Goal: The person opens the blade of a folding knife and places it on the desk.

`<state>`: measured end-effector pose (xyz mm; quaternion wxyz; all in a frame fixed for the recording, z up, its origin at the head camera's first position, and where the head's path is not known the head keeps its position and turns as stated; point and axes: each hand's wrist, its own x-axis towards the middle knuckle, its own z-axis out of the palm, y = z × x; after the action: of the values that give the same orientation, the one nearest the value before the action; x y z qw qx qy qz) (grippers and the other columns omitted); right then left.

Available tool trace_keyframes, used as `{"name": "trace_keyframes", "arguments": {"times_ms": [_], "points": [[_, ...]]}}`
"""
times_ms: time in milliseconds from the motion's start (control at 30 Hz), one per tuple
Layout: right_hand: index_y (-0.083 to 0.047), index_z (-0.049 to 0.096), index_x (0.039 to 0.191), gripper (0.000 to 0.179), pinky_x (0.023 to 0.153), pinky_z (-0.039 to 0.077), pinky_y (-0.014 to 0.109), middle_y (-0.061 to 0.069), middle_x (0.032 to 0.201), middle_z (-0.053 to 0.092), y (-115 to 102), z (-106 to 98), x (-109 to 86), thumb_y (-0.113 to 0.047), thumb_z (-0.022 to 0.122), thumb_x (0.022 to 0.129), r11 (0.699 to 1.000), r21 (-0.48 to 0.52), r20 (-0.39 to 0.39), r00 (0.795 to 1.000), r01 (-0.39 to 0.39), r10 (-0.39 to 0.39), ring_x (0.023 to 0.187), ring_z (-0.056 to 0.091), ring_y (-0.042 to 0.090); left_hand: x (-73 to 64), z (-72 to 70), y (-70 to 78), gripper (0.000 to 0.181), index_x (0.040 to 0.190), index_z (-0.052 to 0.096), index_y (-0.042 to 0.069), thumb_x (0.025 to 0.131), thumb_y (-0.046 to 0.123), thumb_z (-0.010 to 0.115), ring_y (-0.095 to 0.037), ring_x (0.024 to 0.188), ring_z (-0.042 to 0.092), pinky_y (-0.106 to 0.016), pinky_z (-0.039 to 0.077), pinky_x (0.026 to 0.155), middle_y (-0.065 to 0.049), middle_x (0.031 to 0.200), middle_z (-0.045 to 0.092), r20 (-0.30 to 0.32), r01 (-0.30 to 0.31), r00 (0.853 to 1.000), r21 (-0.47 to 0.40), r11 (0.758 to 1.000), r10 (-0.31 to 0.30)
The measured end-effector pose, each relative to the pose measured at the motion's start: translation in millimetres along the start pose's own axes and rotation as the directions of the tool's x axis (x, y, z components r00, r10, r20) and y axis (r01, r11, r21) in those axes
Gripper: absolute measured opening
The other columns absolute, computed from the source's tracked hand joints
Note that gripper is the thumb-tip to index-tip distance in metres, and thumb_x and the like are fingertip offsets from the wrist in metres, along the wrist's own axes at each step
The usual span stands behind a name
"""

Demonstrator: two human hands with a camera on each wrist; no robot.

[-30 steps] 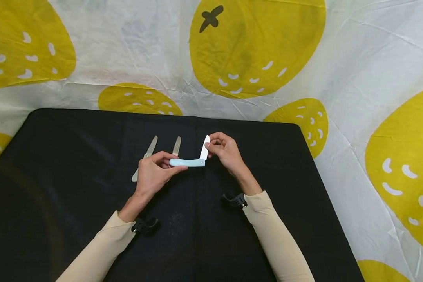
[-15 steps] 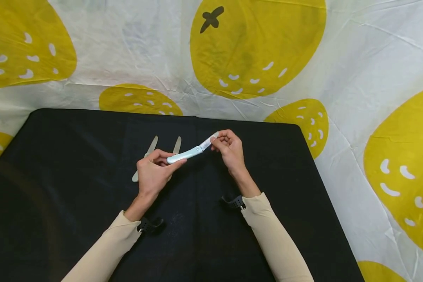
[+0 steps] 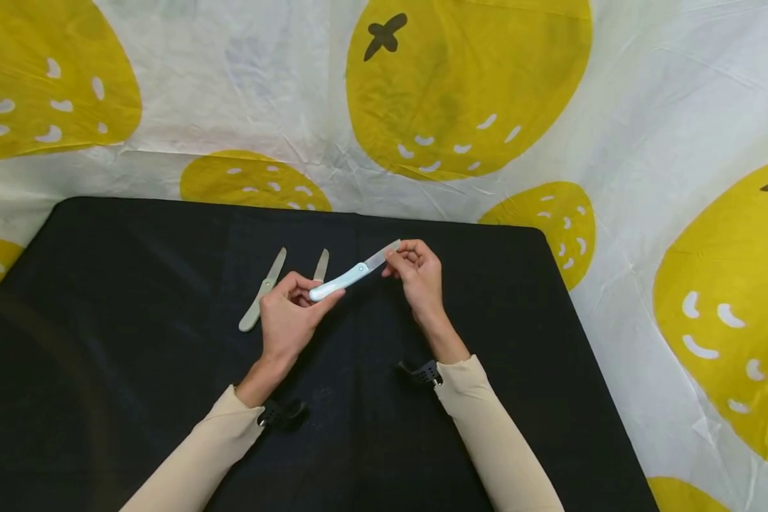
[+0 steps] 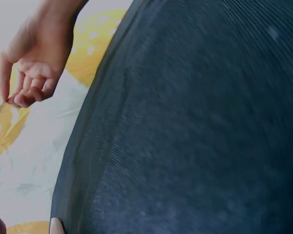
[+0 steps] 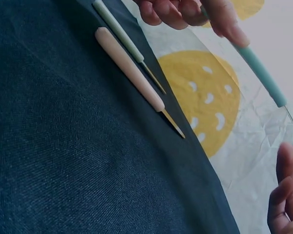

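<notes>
My left hand (image 3: 288, 323) holds the handle of a light blue folding knife (image 3: 339, 281) between thumb and fingers, raised over the table. The thin blade (image 3: 377, 258) extends nearly in line with the handle, up to the right. My right hand (image 3: 422, 277) pinches the blade near its tip; its fingertips partly cover it. Behind my left hand lies a knife with a pale pink handle (image 5: 129, 68), mostly hidden in the head view except its blade (image 3: 321, 265). Left of it, a pale green folding knife (image 3: 254, 307) lies unfolded on the cloth.
A black cloth (image 3: 134, 341) covers the table. Behind it hangs a white sheet (image 3: 281, 85) with yellow printed fruit shapes, meeting the table's far edge. Black straps (image 3: 284, 414) hang at both wrists.
The blue knife's blade has swung from roughly a right angle out to nearly straight with its handle. My right hand moved slightly right with the blade; the handle tilted upward.
</notes>
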<state>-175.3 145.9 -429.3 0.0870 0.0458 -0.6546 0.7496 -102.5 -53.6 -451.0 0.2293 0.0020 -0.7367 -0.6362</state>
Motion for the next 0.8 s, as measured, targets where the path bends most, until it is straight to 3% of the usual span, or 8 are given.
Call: {"name": "trace_keyframes", "arguments": {"times_ms": [167,333,567,800], "points": [[-0.006,0.06,0.097,0.013,0.058,0.047,0.022,-0.004,0.068,0.072,4,-2,1.2,0.004,0.067,0.096,0.999,0.011,0.027,0.999,-0.038,0.038,0.053,0.066,0.01,-1.1,-1.4,-0.9,0.034,0.095,0.069,0.005,0.076,0.016,0.094,-0.006,0.062,0.054,-0.013,0.044,0.059,-0.012,0.078,0.071,0.055,-0.001,0.998,0.042,0.999,-0.001],[-0.002,0.058,0.108,0.014,0.058,0.046,0.021,-0.007,0.072,0.073,3,-6,8.2,0.003,0.067,0.097,0.999,-0.002,0.031,0.999,-0.039,0.039,0.051,0.066,0.011,-1.5,0.3,0.5,0.032,0.105,0.07,0.007,0.082,0.015,0.09,-0.006,0.068,0.06,-0.015,0.046,0.061,-0.01,0.084,0.074,0.149,-0.001,0.989,0.121,0.993,-0.017],[0.005,0.055,0.134,0.039,0.06,0.046,0.021,-0.008,0.075,0.072,2,-11,20.1,-0.001,0.068,0.098,0.994,-0.107,0.067,0.997,-0.03,0.037,0.053,0.066,0.009,-5.0,2.6,3.4,0.034,0.116,0.069,0.01,0.086,0.01,0.086,-0.011,0.074,0.067,-0.024,0.053,0.067,-0.006,0.089,0.078,0.278,-0.023,0.96,0.18,0.983,-0.029],[0.002,0.06,0.135,0.038,0.063,0.047,0.023,-0.011,0.076,0.072,8,-13,28.7,-0.007,0.069,0.099,0.976,-0.208,0.106,0.991,-0.058,0.082,0.058,0.067,0.007,-10.2,4.6,3.5,0.036,0.118,0.068,0.009,0.086,0.007,0.084,-0.013,0.077,0.072,-0.039,0.056,0.077,-0.005,0.095,0.08,0.372,-0.062,0.927,0.257,0.964,-0.039]]}}
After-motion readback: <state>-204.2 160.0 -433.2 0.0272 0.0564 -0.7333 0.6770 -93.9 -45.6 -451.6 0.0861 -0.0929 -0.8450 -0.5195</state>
